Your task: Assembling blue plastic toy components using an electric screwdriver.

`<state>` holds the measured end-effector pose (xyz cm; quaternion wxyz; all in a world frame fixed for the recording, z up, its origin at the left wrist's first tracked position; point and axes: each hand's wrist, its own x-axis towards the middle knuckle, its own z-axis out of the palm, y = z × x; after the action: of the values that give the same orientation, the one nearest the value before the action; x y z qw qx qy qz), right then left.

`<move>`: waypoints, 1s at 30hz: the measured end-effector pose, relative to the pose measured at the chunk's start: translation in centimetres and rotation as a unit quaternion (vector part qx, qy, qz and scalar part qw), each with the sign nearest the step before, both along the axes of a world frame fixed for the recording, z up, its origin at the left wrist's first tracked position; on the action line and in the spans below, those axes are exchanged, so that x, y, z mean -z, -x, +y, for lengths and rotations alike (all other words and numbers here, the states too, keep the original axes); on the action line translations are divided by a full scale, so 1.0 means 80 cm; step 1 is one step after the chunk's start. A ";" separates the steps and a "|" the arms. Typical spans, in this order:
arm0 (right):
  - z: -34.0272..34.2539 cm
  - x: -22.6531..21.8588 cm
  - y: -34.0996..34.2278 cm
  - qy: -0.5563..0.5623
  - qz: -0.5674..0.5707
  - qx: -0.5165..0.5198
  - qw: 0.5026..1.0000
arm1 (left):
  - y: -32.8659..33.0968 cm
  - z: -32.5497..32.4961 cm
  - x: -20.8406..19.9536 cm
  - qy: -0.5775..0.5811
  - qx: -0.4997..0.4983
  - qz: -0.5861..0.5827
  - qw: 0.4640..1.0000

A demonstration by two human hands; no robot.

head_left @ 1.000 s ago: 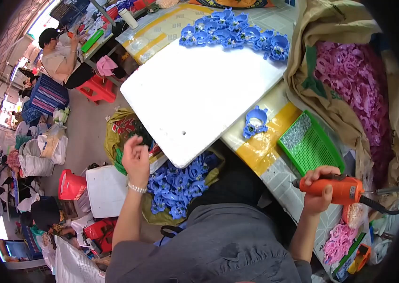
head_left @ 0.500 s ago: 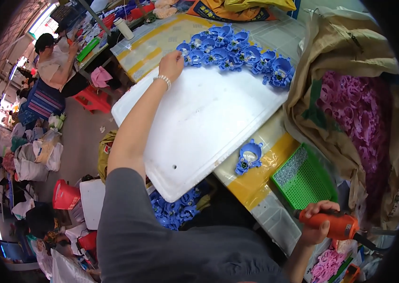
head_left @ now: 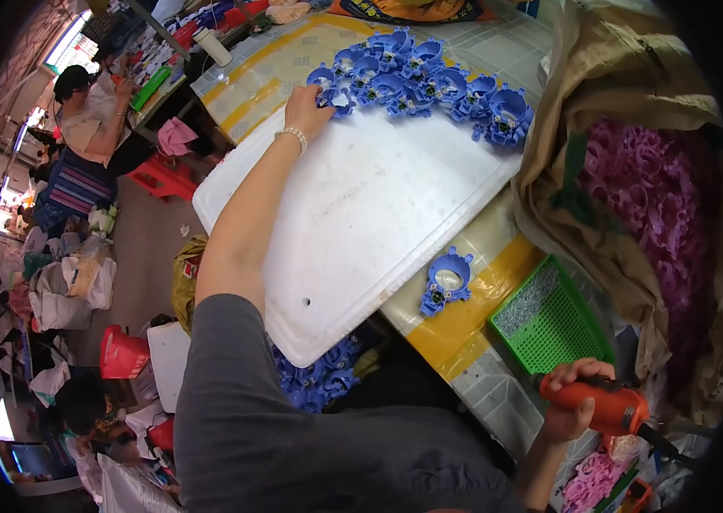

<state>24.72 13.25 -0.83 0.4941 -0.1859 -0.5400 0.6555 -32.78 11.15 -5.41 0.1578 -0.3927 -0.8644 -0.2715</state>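
Several blue plastic parts (head_left: 401,79), each with a round ring opening, lie grouped along the far edge of a white foam board (head_left: 378,188). My left hand (head_left: 307,113), with a beaded bracelet at its wrist, reaches over the board. Its fingers close on the blue plastic part (head_left: 340,101) at the group's left end. My right hand (head_left: 573,402) grips an orange electric screwdriver (head_left: 605,405), whose black cord trails to the lower right. A single blue part (head_left: 447,280) lies apart, between the board and a green basket (head_left: 541,344) holding small metal pieces, probably screws.
An open brown sack (head_left: 549,179) of pink plastic parts (head_left: 639,205) stands at the right. More blue parts (head_left: 318,376) lie below the board's near corner. Pink pieces (head_left: 594,480) sit at the lower right. Another person (head_left: 88,120) sits at the far left beside a red stool (head_left: 159,175).
My left hand has shifted slightly left, its fingers now around the end blue part. The view has shifted a little. My right hand keeps hold of the screwdriver.
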 end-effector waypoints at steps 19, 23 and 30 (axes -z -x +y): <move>0.029 -0.006 -0.012 -0.001 -0.009 -0.003 1.000 | -0.323 -0.169 -0.061 -0.142 0.186 -0.596 0.768; 0.042 0.009 0.006 -0.018 0.046 0.008 0.999 | -0.421 -0.201 -0.046 -0.130 0.169 -0.764 0.609; 0.063 0.035 0.017 -0.009 0.053 0.024 0.998 | -0.512 -0.181 0.003 -0.108 0.193 -0.863 0.454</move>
<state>23.38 18.29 -3.63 0.5392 -0.1595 -0.5140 0.6478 8.21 -3.31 -5.66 -0.6844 -0.0940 -0.4233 -0.5862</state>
